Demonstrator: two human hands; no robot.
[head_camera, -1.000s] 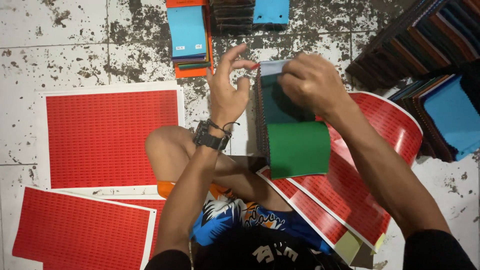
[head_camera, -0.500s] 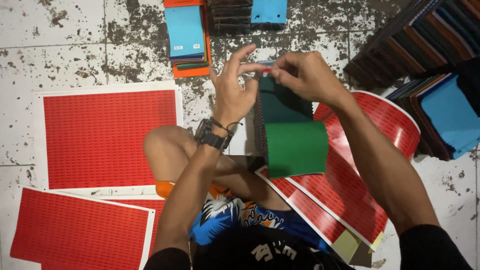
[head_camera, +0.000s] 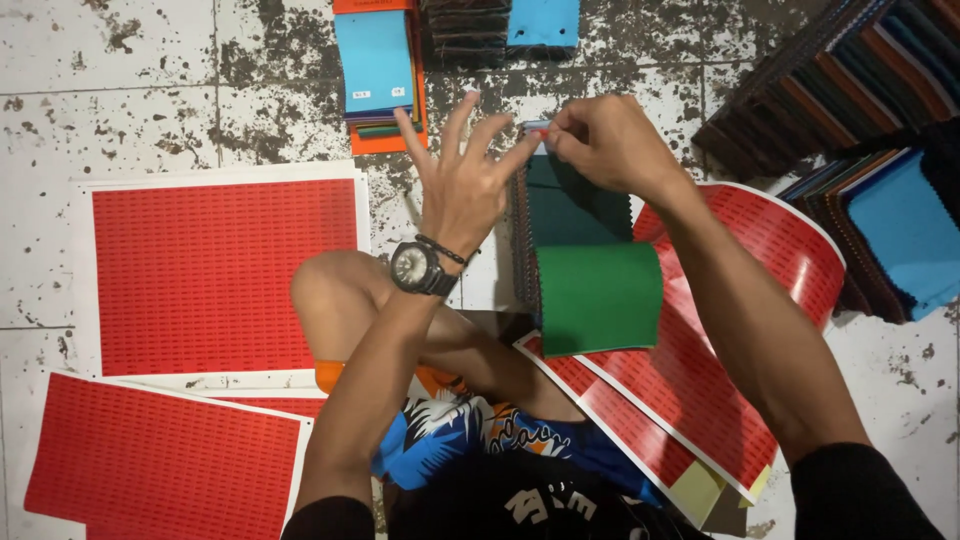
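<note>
Sitting cross-legged on a stained tile floor (head_camera: 150, 90), a person works over a fabric swatch book (head_camera: 585, 215) that stands between the knees, near the middle of the floor in view. The right hand (head_camera: 600, 140) is pressed together at the fingertips, pinching what looks like a small sticker label at the top edge of a dark teal swatch; the label itself is too small to make out clearly. The left hand (head_camera: 462, 180), with a wristwatch (head_camera: 415, 267) and a thin cord band on the wrist, is spread wide, fingers fanned, its thumb meeting the right fingertips at that same top edge. One green swatch (head_camera: 598, 295) is already folded down toward the person, which suggests the work has passed it and sits at the teal one; judging by the stack of leaves at the book's left edge, more remain. Counting what shows: two red label sheets (head_camera: 220, 275) lie toward the left edge of the floor, one above the other (head_camera: 165, 470), and at least two more curl under the right forearm (head_camera: 745, 290). Toward the far edge sit one blue-topped swatch book (head_camera: 375, 60) and another stack beside it (head_camera: 500, 30), and fanned swatch piles (head_camera: 860, 100) fill the far right corner.
</note>
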